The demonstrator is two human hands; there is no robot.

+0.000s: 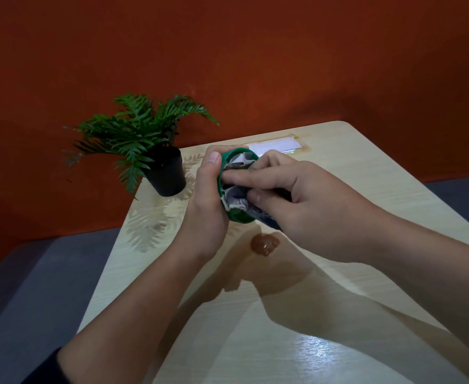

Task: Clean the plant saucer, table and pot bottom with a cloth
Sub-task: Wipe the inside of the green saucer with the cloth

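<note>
I see my left hand (pixel 208 189) gripping the green plant saucer (pixel 234 214), lifted off the table (pixel 338 273) and tilted on edge so its hollow faces my right hand. The thumb lies over the upper rim near the top, and the palm and curled fingers wrap the saucer's back, so the dish sits in the crook of that hand. My right hand (pixel 297 195) holds the cloth (pixel 237 200), a bunched grey and white rag, with the index finger stretched across it and the other fingers curled round the bundle, pressing it into the saucer's hollow. The cloth fills most of the dish, and only a green arc of rim shows at the top and bottom. A darker fold of cloth hangs below my right palm.

On the table directly beneath the hands lies a brown spill (pixel 265 244), apart from both. The black pot (pixel 166 173) with its fern-like plant (pixel 133 128) stands upright at the table's far left corner, well apart from the saucer. A white strip (pixel 274 146) is taped to the far edge behind the hands.
</note>
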